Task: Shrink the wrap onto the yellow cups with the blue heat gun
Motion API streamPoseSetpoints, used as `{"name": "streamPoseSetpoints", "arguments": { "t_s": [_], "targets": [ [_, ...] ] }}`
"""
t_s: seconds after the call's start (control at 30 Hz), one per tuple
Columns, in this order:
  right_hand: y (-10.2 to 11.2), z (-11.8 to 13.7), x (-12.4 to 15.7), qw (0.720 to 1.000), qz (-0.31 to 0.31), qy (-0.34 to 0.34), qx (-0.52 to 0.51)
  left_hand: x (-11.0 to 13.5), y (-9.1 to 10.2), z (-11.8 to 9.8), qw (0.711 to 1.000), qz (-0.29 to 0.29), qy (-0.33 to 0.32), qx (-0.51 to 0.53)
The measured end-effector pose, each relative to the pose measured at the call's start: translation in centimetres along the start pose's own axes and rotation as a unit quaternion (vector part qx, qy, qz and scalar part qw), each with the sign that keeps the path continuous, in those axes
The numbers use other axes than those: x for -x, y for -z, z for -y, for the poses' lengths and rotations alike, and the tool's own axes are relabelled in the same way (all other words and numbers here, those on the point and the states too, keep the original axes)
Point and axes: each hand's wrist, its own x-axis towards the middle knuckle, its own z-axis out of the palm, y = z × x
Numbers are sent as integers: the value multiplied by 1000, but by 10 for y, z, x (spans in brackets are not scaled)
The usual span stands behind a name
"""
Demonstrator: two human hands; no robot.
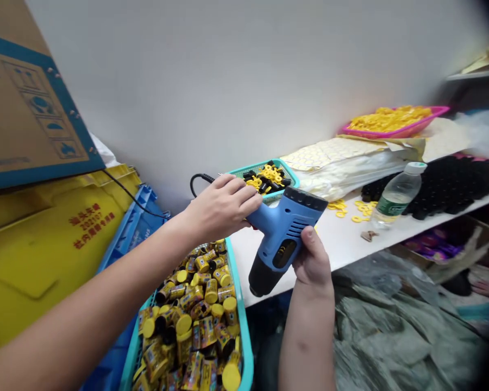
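A blue heat gun [284, 239] with a black nozzle pointing down-left is held between both hands above the white table's [342, 241] front edge. My left hand [222, 206] wraps its handle, where a black cord leaves toward the wall. My right hand [313, 260] grips the body from below, thumb on its side. Under the hands stands a teal basket [246, 347] full of several small yellow-capped bottles [199, 315].
A small teal basket [287, 174] of yellow and black caps, a water bottle [395, 195], loose yellow rings [361, 209], black parts [444, 184] and a pink tray [436, 117] lie on the table. Yellow and blue crates [44, 244] and a cardboard box [20, 108] stand left.
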Motion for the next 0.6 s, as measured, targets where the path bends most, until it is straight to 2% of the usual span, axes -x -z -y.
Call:
{"name": "streamPoseSetpoints", "arguments": {
  "t_s": [0.1, 0.13, 0.2, 0.3, 0.43, 0.53, 0.6],
  "targets": [
    [16, 4, -4, 990, 33, 35, 134, -10, -29, -7, 997, 72, 16, 38],
    [18, 5, -6, 982, 28, 49, 178, -11, -42, -8, 991, 102, 32, 80],
    [20, 6, -9, 969, -24, 86, 231, -12, -70, -7, 970, 153, 69, 174],
    [19, 7, -12, 959, -109, 130, 226, -11, -114, 6, 939, 206, 108, 252],
    [25, 9, -16, 961, -136, 114, 214, -9, -167, 40, 896, 277, 152, 312],
    [34, 8, -21, 958, -151, 110, 216, -7, -193, 60, 852, 327, 167, 373],
    [38, 7, -24, 957, -169, 123, 201, -5, -202, 64, 825, 347, 160, 415]
  ]
}}
